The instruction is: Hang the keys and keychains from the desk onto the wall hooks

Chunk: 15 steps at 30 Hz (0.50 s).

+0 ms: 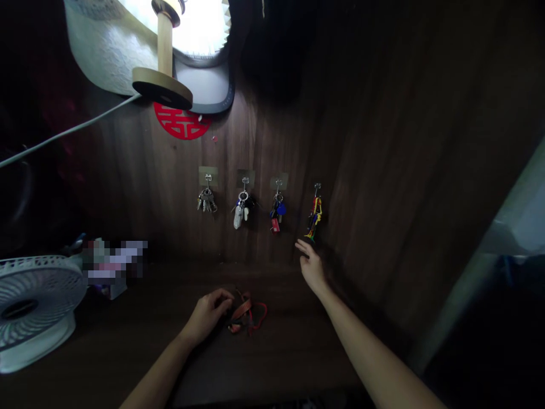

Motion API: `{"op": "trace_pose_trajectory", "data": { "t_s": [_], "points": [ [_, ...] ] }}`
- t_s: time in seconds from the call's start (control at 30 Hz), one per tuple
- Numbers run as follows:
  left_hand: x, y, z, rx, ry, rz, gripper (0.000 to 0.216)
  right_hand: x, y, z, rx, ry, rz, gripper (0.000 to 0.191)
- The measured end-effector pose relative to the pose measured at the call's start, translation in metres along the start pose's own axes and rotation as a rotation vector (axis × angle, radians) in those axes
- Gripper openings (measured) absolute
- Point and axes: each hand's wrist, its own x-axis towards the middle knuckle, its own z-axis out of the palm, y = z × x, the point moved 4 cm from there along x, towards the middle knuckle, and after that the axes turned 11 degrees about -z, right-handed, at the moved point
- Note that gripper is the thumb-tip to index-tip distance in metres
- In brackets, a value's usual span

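Observation:
My left hand (pixel 207 313) rests low over the dark tabletop, its fingers bent and a gap showing between thumb and forefinger. Right beside its fingertips lies a tangled bundle of red and orange cord or strap (pixel 243 313); whether they touch I cannot tell. My right hand (pixel 313 267) is raised with fingers apart and nothing in it, just below a multicoloured braided cord (pixel 315 218). That cord hangs from a small metal hook on the wooden wall. To its left, on similar hooks, hang three bunches of keys (pixel 206 201), (pixel 240 210), (pixel 277 213).
A white fan (pixel 34 301) stands at the left, with a pixelated box-like object (pixel 113 272) behind it. Above, a bright lamp with a wooden spool-shaped part (pixel 164 85) and white cable hangs before caps (pixel 204 88). A red paper cutout (pixel 181 122) is on the wall (pixel 374 170).

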Motion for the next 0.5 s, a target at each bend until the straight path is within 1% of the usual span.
{"op": "trace_pose_trajectory", "data": {
  "t_s": [0.27, 0.4, 0.5],
  "points": [
    [0.000, -0.002, 0.001, -0.002, -0.005, 0.011, 0.027, -0.048, -0.019, 0.043, 0.185, -0.134, 0.053, 0.034],
    [-0.001, 0.001, -0.001, -0.006, 0.012, 0.030, 0.023, -0.068, -0.028, 0.061, 0.243, -0.191, 0.060, 0.031],
    [-0.003, 0.003, 0.000, -0.006, -0.007, 0.052, 0.020, -0.080, -0.035, 0.069, 0.220, -0.253, 0.042, 0.031]
  ]
}}
